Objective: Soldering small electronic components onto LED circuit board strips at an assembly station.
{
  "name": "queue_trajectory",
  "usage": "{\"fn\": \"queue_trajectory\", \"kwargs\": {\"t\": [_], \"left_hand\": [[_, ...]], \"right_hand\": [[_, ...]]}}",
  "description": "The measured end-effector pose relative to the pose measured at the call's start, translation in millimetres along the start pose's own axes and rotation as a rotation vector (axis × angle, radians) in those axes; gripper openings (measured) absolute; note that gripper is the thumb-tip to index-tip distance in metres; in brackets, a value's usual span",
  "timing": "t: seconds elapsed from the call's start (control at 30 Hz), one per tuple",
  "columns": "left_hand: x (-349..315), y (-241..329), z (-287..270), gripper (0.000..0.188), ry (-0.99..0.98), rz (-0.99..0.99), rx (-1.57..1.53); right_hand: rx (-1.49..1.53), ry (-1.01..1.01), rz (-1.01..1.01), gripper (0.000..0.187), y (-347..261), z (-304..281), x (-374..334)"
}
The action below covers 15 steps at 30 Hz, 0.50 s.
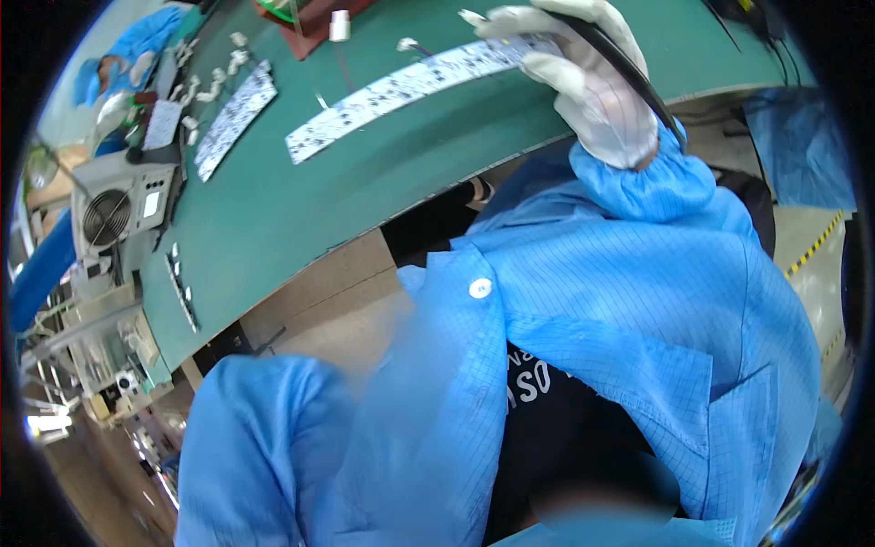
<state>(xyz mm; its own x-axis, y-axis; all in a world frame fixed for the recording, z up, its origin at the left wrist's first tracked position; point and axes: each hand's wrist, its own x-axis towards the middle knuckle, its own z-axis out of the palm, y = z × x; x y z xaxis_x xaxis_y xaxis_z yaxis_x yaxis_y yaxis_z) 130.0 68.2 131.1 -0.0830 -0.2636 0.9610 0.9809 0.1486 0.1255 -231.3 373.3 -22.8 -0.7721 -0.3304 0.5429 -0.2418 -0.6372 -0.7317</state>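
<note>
Gloved right hand [597, 87] at the long white speckled circuit strip [415, 87] on the green bench mat [273, 219].

Its fingers close on a thin black cable [629, 68], fingertips touching the strip's end; a careless tug could drag the strip askew. The left hand is out of view.

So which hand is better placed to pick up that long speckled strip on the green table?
Right. The gloved right hand touches the long strip at its end; the left hand is out of view, its sleeve well off the table.
</note>
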Motion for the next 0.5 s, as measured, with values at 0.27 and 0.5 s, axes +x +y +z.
{"fn": "queue_trajectory", "kwargs": {"t": [0.27, 0.5], "left_hand": [[-21.8, -131.7, 34.0, 0.021, -0.143, -0.193, -0.110], [-103.4, -206.8, 92.4, 0.059, -0.114, -1.124, 0.433]], "right_hand": [[-0.293, -0.147, -0.092, 0.050, -13.2, 3.2, 1.1], [-0.109, -0.153, -0.112, 0.052, -6.0, 3.6, 2.7]]}}
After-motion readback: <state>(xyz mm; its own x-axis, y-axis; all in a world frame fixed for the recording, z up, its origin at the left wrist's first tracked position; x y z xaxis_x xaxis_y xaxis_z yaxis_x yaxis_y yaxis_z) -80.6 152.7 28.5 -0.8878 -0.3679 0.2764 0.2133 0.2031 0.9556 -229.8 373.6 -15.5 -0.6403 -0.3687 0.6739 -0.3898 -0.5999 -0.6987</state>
